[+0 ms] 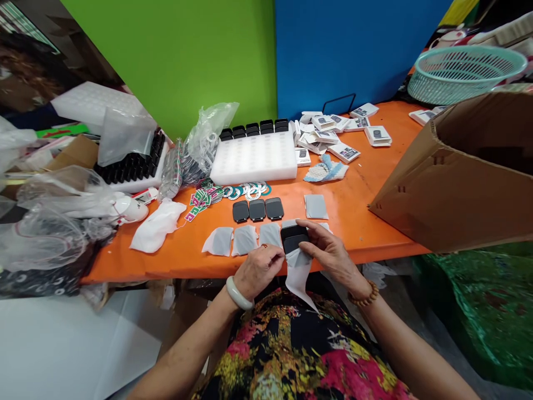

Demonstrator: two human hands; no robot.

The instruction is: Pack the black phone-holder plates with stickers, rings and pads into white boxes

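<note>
Just over the orange table's near edge (166, 273), the right hand (328, 256) pinches a black rounded-square device (295, 239), its lower part in a thin white sleeve (298, 272); the left hand (259, 271) is closed at its left side, grip hidden. Honestly, the sleeve's tail hangs loose, so a hard tug could rip it, and a weak pinch could drop the slick-looking device lapward.

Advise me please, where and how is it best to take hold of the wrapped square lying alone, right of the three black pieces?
I would pinch the wrapped square by its left and right edges, from above: it lies flat, with orange table showing beside both edges.
</note>
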